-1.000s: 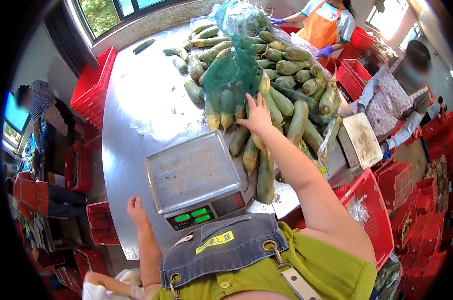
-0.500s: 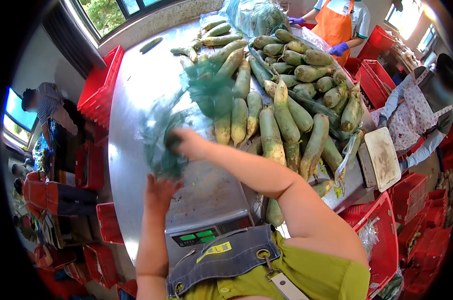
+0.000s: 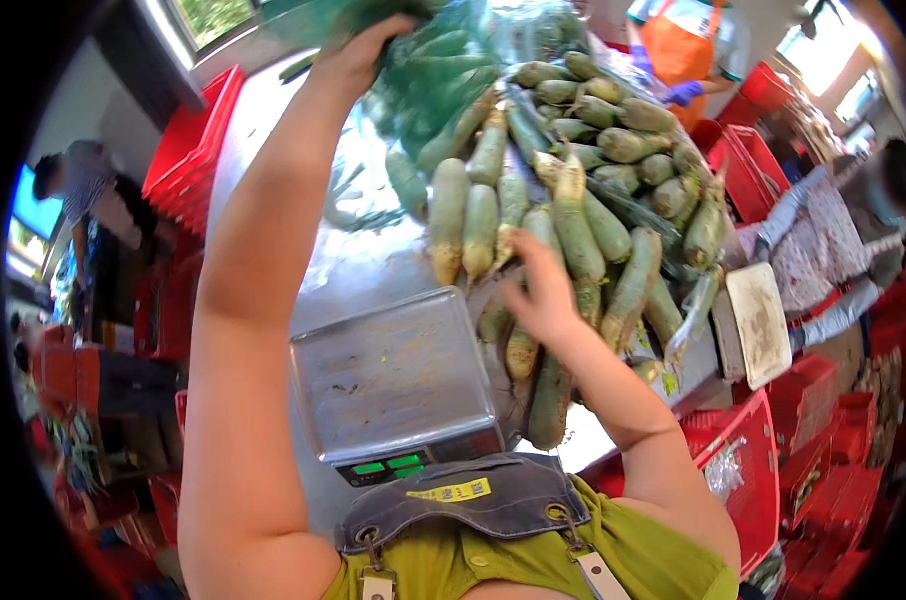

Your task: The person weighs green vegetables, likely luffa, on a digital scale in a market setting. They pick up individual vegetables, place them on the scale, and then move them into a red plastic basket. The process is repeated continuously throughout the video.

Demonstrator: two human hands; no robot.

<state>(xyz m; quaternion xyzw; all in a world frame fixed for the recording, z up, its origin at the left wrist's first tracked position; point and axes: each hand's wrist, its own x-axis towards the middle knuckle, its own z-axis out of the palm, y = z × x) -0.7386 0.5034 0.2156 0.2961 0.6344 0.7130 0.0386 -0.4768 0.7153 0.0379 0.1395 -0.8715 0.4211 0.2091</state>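
My left hand (image 3: 361, 58) is raised at the far left of the table, closed on a thin green plastic bag (image 3: 438, 75) that spreads out over some of the radishes. My right hand (image 3: 545, 295) is low over the pile, thumb and fingers apart, next to a long green radish (image 3: 540, 235); nothing shows in its grip. Several large green radishes (image 3: 448, 220) lie side by side beyond it. More are heaped to the right in an opened clear bag (image 3: 628, 205). A digital scale (image 3: 398, 365) with a bare, soiled metal pan stands close in front of me.
The metal table (image 3: 323, 270) holds all this. Red crates (image 3: 198, 150) are stacked at its left, and another red crate (image 3: 748, 470) stands at my right. A stained white board (image 3: 758, 325) sits at the right edge. A co-worker in an orange apron (image 3: 678, 55) stands across the table.
My left hand has swung up and away with the green bag, off the scale. My right hand has let go of the bag and moved right to the radishes.
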